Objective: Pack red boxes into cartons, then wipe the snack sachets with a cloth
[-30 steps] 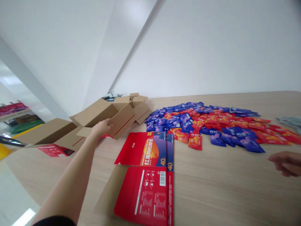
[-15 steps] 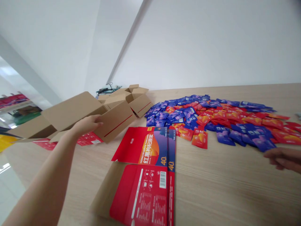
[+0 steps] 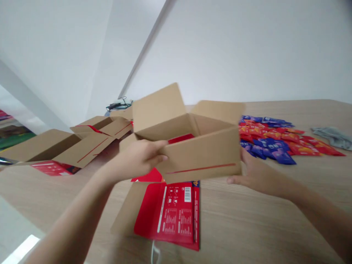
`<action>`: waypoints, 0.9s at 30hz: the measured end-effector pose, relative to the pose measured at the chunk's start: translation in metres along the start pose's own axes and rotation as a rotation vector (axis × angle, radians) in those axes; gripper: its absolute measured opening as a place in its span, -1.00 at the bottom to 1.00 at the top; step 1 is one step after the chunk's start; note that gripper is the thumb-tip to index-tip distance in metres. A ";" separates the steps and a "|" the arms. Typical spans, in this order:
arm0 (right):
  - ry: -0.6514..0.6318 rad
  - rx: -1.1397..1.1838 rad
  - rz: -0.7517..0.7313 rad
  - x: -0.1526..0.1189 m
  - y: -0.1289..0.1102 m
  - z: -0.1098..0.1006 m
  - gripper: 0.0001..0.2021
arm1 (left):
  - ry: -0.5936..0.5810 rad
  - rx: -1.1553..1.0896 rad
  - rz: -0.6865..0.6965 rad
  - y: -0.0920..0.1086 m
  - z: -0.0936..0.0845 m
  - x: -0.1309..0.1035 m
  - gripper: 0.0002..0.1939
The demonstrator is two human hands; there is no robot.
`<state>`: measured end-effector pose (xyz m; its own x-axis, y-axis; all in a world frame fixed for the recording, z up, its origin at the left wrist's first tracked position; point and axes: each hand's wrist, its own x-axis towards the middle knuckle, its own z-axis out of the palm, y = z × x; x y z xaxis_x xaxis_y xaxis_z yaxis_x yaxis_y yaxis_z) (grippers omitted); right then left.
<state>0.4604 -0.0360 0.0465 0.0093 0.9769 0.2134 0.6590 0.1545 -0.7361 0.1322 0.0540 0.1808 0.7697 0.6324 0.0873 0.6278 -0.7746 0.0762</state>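
Note:
An open cardboard box point(image 3: 203, 154) hangs tilted over the table, its flaps spread and part of its red printed side showing inside. My left hand point(image 3: 145, 156) grips its near wall on the left, thumb and fingers closed round the edge. At the box's right end is my right hand point(image 3: 247, 168), its fingers partly hidden behind the corner and its thumb below. Under the box lie flattened red printed cartons point(image 3: 173, 212), stacked, with a barcode and white print.
More open cardboard boxes point(image 3: 82, 146) stand on the left of the table. Blue and red sachets point(image 3: 266, 139) are heaped on the right, partly hidden by the box. A grey cloth point(image 3: 332, 135) lies at the far right. The wall point(image 3: 233, 51) rises behind the table.
My left hand has brought a box from the left group to the middle, above the flat cartons. My right hand has left the sachets and come to the box's right end.

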 end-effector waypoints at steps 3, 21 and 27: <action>0.154 0.169 0.221 -0.043 0.012 -0.001 -0.28 | -0.084 0.089 0.198 0.053 0.024 0.019 -0.93; 0.426 0.456 0.804 -0.222 0.125 -0.029 -0.51 | -0.013 -0.280 0.663 0.172 0.131 0.090 -0.79; 0.496 0.564 0.777 -0.241 0.134 -0.033 -0.36 | 0.550 -1.078 -0.254 0.086 0.127 0.112 -0.86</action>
<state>0.5712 -0.2557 -0.0829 0.6623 0.6882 -0.2962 -0.0982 -0.3122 -0.9449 0.2874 0.0579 0.0705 0.3254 0.8838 0.3360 0.1364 -0.3955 0.9083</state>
